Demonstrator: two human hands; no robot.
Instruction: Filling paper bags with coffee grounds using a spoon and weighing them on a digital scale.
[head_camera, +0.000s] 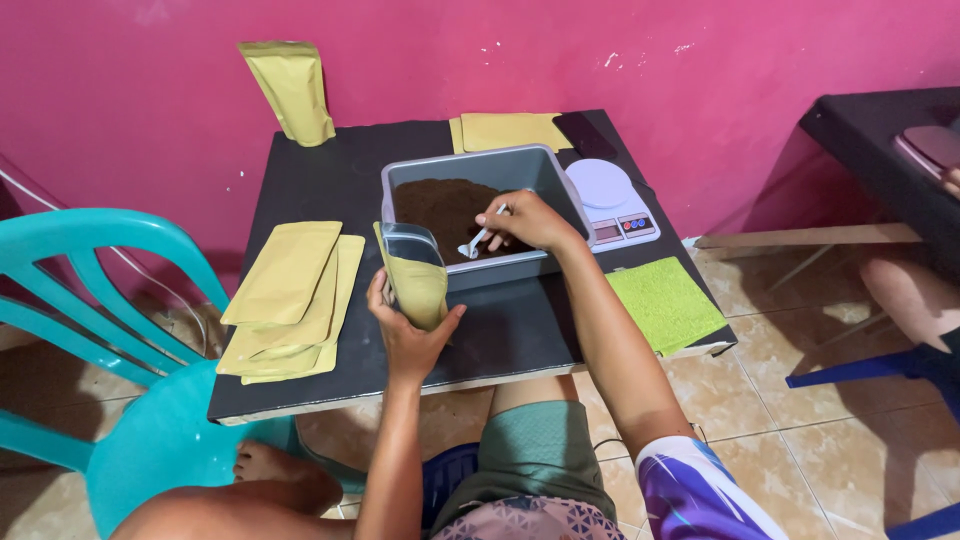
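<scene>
My left hand (405, 330) grips an open gold stand-up pouch (415, 275) and holds it upright at the front rim of a grey plastic tub (560, 190). Dark brown powder (440, 205) fills the left part of the tub. My right hand (525, 220) reaches into the tub and holds a small white scoop (478, 242), its bowl down in the powder. Both hands are about a hand's width apart over the small black table (500, 340).
A stack of flat gold pouches (290, 300) lies at the table's left, more flat pouches (510, 130) at the back, one upright pouch (292, 90) by the pink wall. A white kitchen scale (612, 200) and green cloth (665, 305) sit right. A teal chair (120, 330) stands left; another person's arm (910, 290) at right.
</scene>
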